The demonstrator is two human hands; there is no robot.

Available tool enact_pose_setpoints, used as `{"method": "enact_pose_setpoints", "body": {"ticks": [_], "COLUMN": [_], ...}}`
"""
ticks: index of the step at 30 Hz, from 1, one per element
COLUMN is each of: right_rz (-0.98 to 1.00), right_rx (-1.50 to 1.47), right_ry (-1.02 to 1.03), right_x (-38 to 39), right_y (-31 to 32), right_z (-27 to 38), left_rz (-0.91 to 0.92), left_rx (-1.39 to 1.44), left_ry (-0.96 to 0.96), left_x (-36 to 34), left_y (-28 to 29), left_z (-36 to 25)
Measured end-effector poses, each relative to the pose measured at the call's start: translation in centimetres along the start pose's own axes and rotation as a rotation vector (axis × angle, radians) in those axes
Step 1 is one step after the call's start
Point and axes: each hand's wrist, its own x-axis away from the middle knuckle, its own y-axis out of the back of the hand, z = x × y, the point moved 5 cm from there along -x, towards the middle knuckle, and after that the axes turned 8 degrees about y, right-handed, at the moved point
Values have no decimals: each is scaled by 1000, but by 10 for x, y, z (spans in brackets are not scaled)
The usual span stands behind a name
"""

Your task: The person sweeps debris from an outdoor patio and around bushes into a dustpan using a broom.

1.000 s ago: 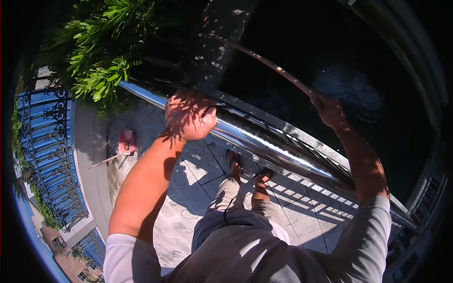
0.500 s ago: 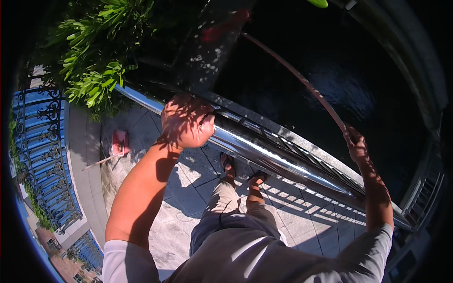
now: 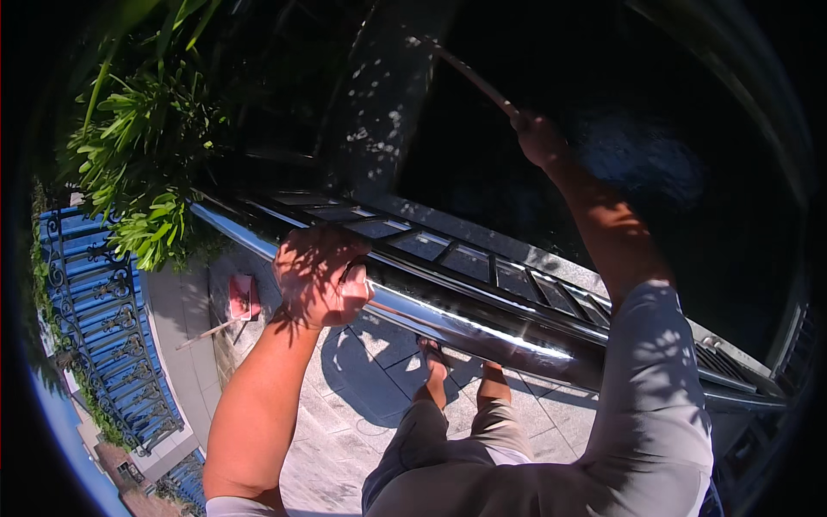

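Note:
My left hand is closed around the thick, shiny metal top rail of a railing. Beyond the railing my right arm stretches out over dark water. In my right hand is a long, thin wooden-looking pole, gripped with closed fingers. The pole slants away up and left toward a shaded concrete ledge dappled with light. Its far end is lost in shadow, so I cannot tell what is fixed there.
Leafy green shrubs crowd the rail's left end. On the paving behind me lies a red dustpan-like scoop with a stick handle. An ornate black fence with blue behind it stands at far left. My feet are beside the railing.
My right hand has swung forward and left over the water with the pole. The red shape at the pole's far end no longer shows. My left hand stays on the rail.

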Motion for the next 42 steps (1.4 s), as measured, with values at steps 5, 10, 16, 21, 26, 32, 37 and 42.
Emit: {"method": "enact_pose_setpoints", "body": {"ticks": [5, 10, 16, 21, 26, 32, 37, 42], "right_rz": [-12, 25, 292, 164, 66, -57, -9, 68], "right_rx": [-60, -87, -73, -197, -193, -18, -150, -270], "right_ry": [-65, -94, -360, -320, -249, -232, -298, -414], "right_x": [131, 175, 54, -124, -166, -46, -12, -148], "right_y": [85, 131, 108, 63, 9, 33, 36, 21], "right_z": [-115, -171, -116, -20, 76, -116, -160, -128], "left_rz": [-11, -23, 42, 116, 142, 106, 101, 131], "left_rx": [37, 74, 13, -61, -85, -11, 8, -17], "left_ry": [-26, -44, -29, -27, 3, -38, -45, -58], "left_x": [-5, -13, -1, -1, 0, -19, -18, -20], "left_y": [-2, -8, 1, 7, 8, -14, -10, -11], "left_z": [-3, -8, -5, -4, 4, -10, -11, -13]}}
